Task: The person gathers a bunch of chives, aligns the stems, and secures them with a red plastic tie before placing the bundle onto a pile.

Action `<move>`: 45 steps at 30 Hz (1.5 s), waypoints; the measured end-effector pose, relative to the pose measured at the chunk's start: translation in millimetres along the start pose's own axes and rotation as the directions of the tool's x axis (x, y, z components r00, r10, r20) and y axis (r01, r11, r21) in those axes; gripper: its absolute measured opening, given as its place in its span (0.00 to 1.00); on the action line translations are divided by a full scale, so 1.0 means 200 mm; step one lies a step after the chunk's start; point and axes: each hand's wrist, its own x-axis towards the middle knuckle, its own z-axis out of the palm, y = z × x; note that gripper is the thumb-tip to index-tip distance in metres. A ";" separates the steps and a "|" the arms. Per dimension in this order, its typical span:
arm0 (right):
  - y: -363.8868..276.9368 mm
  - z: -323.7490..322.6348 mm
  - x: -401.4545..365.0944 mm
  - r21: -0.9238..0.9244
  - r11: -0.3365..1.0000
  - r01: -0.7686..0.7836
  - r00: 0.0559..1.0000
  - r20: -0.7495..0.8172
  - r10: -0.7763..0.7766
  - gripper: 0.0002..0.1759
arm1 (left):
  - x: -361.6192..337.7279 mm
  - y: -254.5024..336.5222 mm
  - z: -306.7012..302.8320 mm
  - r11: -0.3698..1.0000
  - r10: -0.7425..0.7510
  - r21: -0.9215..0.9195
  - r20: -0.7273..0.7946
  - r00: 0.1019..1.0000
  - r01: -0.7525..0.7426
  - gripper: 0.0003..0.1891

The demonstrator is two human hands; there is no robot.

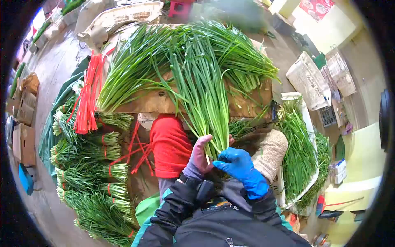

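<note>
A bundle of long green stalks (207, 94) runs from the wooden board (135, 103) down to my lap, pale ends toward me. My left hand (200, 154), in a pinkish-purple glove, is wrapped round the left side of the pale ends. At their right side is my right hand (236, 162) in a blue glove, its fingers bent together at the ends; what they pinch, if anything, is too small to tell. More loose green stalks (131, 66) lie across the board, leafy tops away from me.
Red strips (89, 94) hang at the board's left edge. Tied green bunches (90, 177) are stacked at the left. At the right stands a white crate (314, 154) of greens. A red cloth (168, 144) covers my left knee. Cartons (308, 80) stand farther right.
</note>
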 end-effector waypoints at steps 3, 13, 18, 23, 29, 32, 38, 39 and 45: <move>0.04 0.05 0.02 -0.110 0.993 -0.040 0.999 -0.015 0.039 0.10 | -0.01 0.01 -0.01 0.999 0.007 -0.041 0.017 1.000 -0.007 0.33; 0.02 -0.39 -0.12 0.284 0.951 -0.125 0.963 -0.196 0.185 0.05 | -0.01 0.02 0.01 0.980 -0.020 -0.198 0.027 0.999 0.025 0.32; 0.25 -0.79 -0.38 0.234 0.966 -0.112 0.787 -0.573 0.230 0.05 | 0.00 0.02 0.01 0.972 -0.041 -0.228 0.082 0.996 0.059 0.25; 0.49 -0.62 -0.48 -0.259 0.817 -0.515 0.845 -0.315 0.432 0.05 | 0.00 0.02 0.03 0.977 -0.043 -0.205 0.065 0.997 0.055 0.25; 0.06 -0.13 -0.20 0.120 0.981 -0.155 0.985 -0.054 0.163 0.06 | 0.01 0.01 0.02 0.981 -0.038 -0.191 0.037 0.999 0.044 0.26; 0.04 0.06 -0.07 0.010 1.000 0.011 0.999 -0.034 -0.010 0.05 | 0.01 0.00 -0.01 0.987 -0.020 -0.161 0.026 0.999 0.024 0.30; 0.10 0.13 -0.02 0.233 0.965 -0.120 0.992 -0.019 0.127 0.04 | 0.03 -0.01 -0.07 0.987 0.006 -0.161 0.035 0.999 -0.001 0.30; 0.08 0.11 -0.04 0.230 0.966 -0.121 0.992 -0.017 0.129 0.04 | 0.03 0.00 -0.06 0.986 0.006 -0.164 0.036 0.999 -0.001 0.30; -0.01 -0.29 -0.21 0.237 0.955 -0.177 0.978 -0.067 0.198 0.05 | 0.01 0.01 -0.03 0.962 -0.023 -0.273 -0.007 1.000 0.020 0.23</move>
